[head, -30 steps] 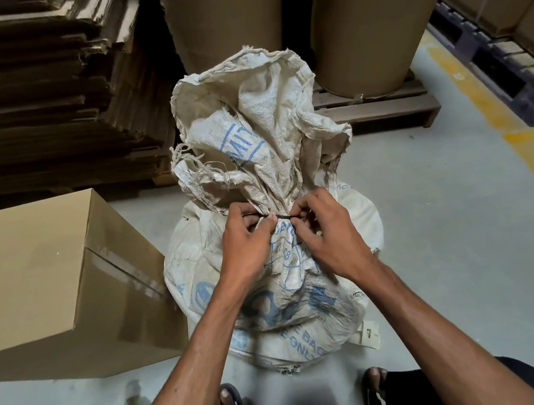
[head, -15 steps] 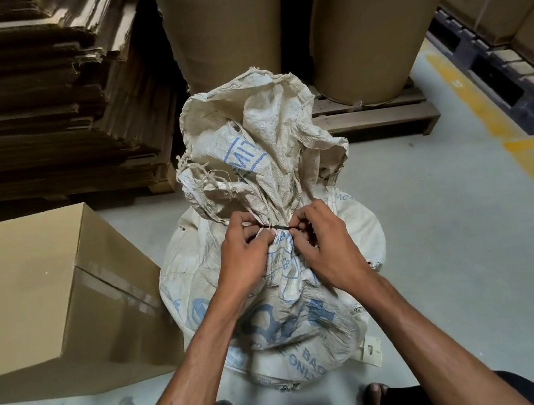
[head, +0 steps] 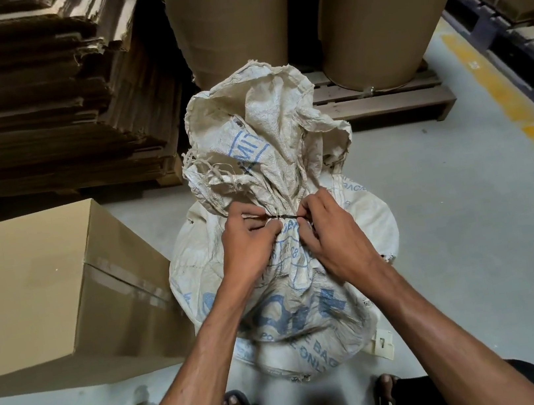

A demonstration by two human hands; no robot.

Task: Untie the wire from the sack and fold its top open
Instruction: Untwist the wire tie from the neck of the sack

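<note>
Pinching wire (head: pixel 282 216) at bulging sack (head: pixel 291 302) neck: left hand (head: pixel 247 245), right hand (head: pixel 335 237).

The sack (head: pixel 295 305) carries faded blue print, mostly lost in the creases — near its bottom, "BAG" and "ONL" can be read. Higher up, a boxed blue mark shows "MI", and the rest is illegible.

Sack (head: pixel 290 296), box (head: pixel 46 287) on concrete floor (head: pixel 472 241)
</note>
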